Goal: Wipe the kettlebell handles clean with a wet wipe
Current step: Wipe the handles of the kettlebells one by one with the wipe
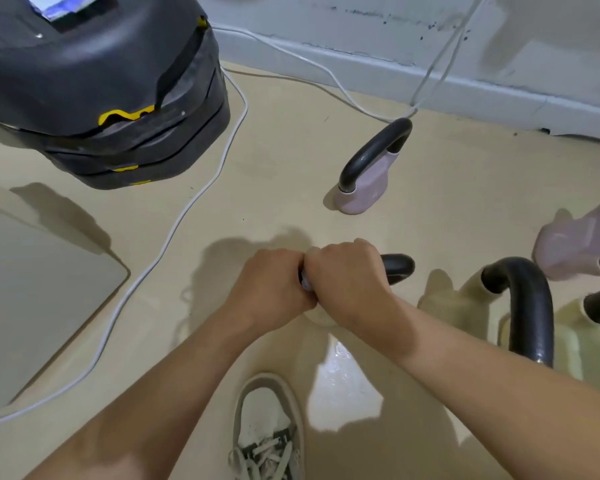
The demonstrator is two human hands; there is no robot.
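Gripping the black handle (397,266) of the nearest kettlebell, the person has both fists closed side by side on the bar, and only its right end pokes out past the right hand (347,278). The left hand (271,285) is knuckles-up and pressed against the right, and a small pale sliver, probably the wet wipe (305,284), shows in the crease between them; I cannot tell how much of it is wrapped round the bar, nor which hand's fingers pinch it. Both sets of fingers are curled tight around the handle, none spread. The body of this kettlebell is hidden under the hands and wrists, on the beige floor (291,150) just ahead of a white sneaker (267,424). To do this stroke well, I would judge that one hand should steady the bar while the other twists the wipe round it and slides outward to the exposed end, so the underside is reached too. Both forearms come in from below, converging, with wrists fairly straight and bent slightly down. Other kettlebells wait: a lilac one (368,181) stands farther off near the wall, a cream one with a large black loop (520,306) sits just to the right, and another lilac one (575,244) lies at the right edge. A white cable (174,230) trails across the floor, well clear of the hands.
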